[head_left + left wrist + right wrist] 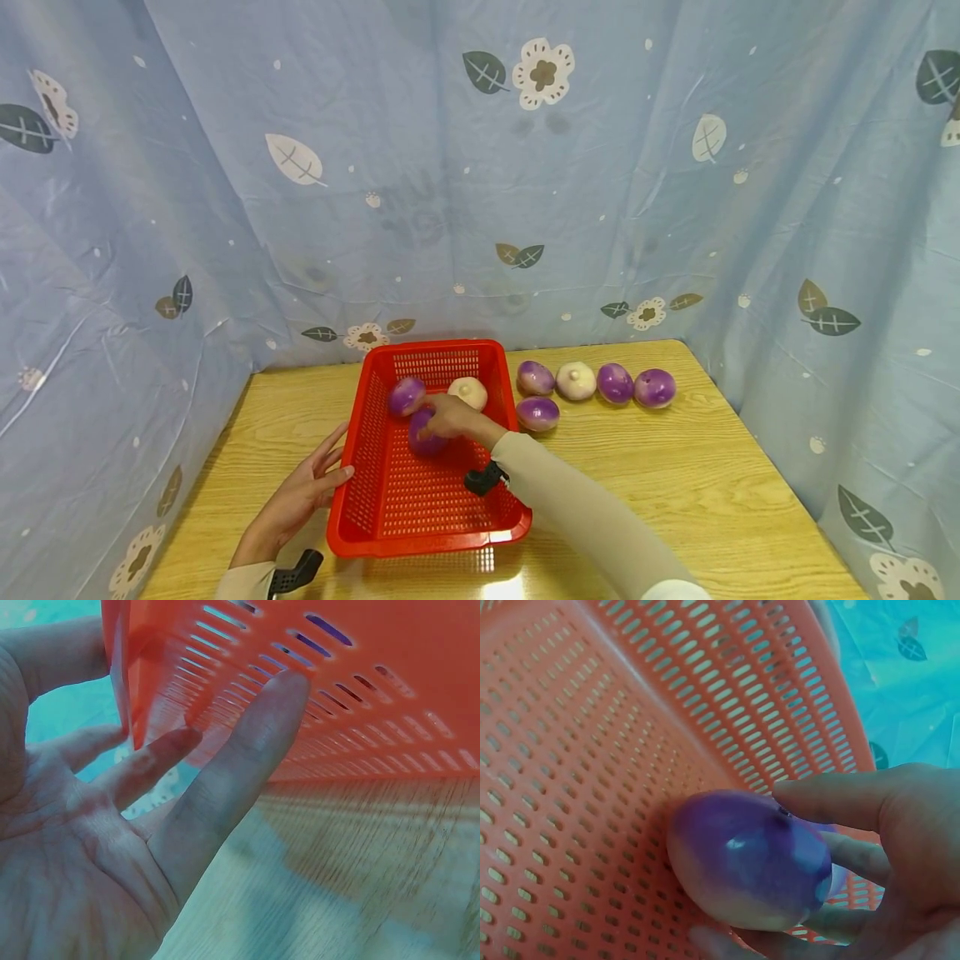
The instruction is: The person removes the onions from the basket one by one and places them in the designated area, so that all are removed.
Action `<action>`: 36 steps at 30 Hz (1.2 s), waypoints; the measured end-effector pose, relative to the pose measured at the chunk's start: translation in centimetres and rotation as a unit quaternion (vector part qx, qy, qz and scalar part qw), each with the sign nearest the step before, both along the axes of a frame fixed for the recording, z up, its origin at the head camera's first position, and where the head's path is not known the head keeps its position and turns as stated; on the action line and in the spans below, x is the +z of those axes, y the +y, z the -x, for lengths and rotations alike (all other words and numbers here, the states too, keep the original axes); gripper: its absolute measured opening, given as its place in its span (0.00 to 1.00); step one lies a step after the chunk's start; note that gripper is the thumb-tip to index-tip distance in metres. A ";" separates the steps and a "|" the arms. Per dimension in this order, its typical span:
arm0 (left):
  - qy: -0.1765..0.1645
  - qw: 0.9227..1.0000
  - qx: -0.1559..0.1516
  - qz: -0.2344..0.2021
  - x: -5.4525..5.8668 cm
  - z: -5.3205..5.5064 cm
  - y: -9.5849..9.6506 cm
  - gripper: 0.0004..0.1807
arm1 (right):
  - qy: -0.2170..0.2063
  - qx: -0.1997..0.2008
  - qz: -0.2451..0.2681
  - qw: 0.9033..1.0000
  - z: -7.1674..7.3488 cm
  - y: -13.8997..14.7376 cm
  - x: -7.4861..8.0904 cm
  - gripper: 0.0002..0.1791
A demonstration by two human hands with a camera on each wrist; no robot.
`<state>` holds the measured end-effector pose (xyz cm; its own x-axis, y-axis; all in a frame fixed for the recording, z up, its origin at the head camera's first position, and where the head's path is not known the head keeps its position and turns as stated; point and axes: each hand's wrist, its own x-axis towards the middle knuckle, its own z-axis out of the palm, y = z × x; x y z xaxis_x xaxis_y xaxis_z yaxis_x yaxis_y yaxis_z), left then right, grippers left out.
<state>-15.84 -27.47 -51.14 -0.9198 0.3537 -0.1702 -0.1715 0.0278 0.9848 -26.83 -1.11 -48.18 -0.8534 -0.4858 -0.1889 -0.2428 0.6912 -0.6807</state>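
A red plastic basket (431,546) with slotted walls sits on the table. My right hand (450,415) reaches into it and grips a purple-and-white turnip (425,437). In the right wrist view this turnip (742,859) is low over the basket floor, with the thumb on its top and fingers round its far side. Another purple turnip (406,397) and a pale turnip (467,392) lie at the back of the basket. My left hand (296,492) holds the basket's left side, its thumb over the rim and fingers (277,712) spread against the outer wall.
Right of the basket, several turnips lie on the wooden table (660,483): purple ones (537,413) and a pale one (576,381). A blue patterned curtain (450,208) hangs behind the table and along both sides.
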 end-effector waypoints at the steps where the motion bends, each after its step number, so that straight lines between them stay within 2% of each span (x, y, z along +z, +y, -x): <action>1: 0.000 1.000 -0.001 -0.001 0.0 0.0 0.0 0.41 | -0.001 0.001 -0.004 1.000 0.0 0.0 0.0 0.25; 9: -0.005 1.000 -0.005 -0.004 0.0 0.0 0.1 0.41 | -0.006 0.002 0.010 1.000 -0.4 0.1 -0.1 0.27; 17: -0.005 1.000 -0.007 -0.004 0.1 0.1 0.1 0.41 | 0.021 0.008 0.014 1.000 -0.7 0.3 0.5 0.26; 23: -0.007 1.000 -0.001 -0.003 0.1 0.0 0.1 0.41 | 0.052 0.022 0.021 0.998 -1.4 0.6 1.9 0.26; 30: -0.009 1.000 0.001 0.000 0.2 0.0 0.1 0.41 | 0.046 0.021 0.036 0.998 -2.8 1.1 4.2 0.30; 36: -0.008 1.000 -0.004 -0.003 0.2 0.0 0.1 0.41 | 0.043 0.028 0.076 0.996 -3.6 1.7 5.1 0.30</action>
<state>-15.86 -27.42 -50.92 -0.9142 0.3615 -0.1832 -0.1876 0.0233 0.9820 -23.19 0.55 -43.09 -0.8342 -0.5502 -0.0363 -0.3404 0.5657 -0.7511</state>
